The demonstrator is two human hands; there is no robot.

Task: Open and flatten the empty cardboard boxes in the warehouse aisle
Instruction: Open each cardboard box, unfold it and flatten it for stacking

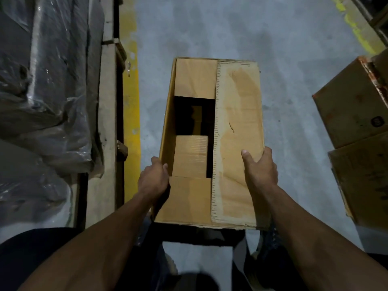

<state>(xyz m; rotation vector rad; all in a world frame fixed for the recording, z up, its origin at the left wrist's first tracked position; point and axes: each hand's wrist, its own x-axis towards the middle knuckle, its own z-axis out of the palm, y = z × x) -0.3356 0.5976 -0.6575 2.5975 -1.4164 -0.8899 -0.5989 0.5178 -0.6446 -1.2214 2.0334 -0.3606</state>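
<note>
A long cardboard box [212, 141] is held between both hands over the grey concrete floor [210, 28], reaching away from them down the aisle. The left hand [154, 181] grips the box's left wall near its close end, fingers curled over the top edge. The right hand [260, 166] clasps the right side, thumb lying on top of the long right flap [238, 127] and fingers wrapped round the outer edge. That flap lies folded flat across the right half of the opening. Between the hands and beyond them, short end flaps are folded inward, leaving a dark gap into the box's inside. Left of the left hand runs a yellow floor line [132, 114], then a wooden pallet [107, 101] carrying a plastic-wrapped load [46, 80]. Right of the right hand, well apart, stand other cardboard boxes [357, 122].
</note>
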